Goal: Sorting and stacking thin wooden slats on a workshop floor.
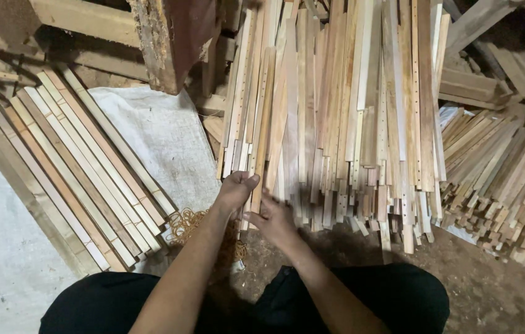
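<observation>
Head view: left hand [236, 189] grips a wooden slat [261, 133]; right hand [275, 219], blurred, grip unclear, beside piled slats [361, 111].

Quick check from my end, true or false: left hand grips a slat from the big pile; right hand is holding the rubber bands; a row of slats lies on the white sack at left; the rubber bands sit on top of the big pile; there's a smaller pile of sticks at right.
1. The left hand grips a slat from the big pile. True.
2. The right hand holds the rubber bands. False: it is at the slat ends.
3. A row of slats lies on the white sack. True.
4. The bands sit on the big pile. False: they lie by the row's near end.
5. A smaller pile lies at right. True.
</observation>
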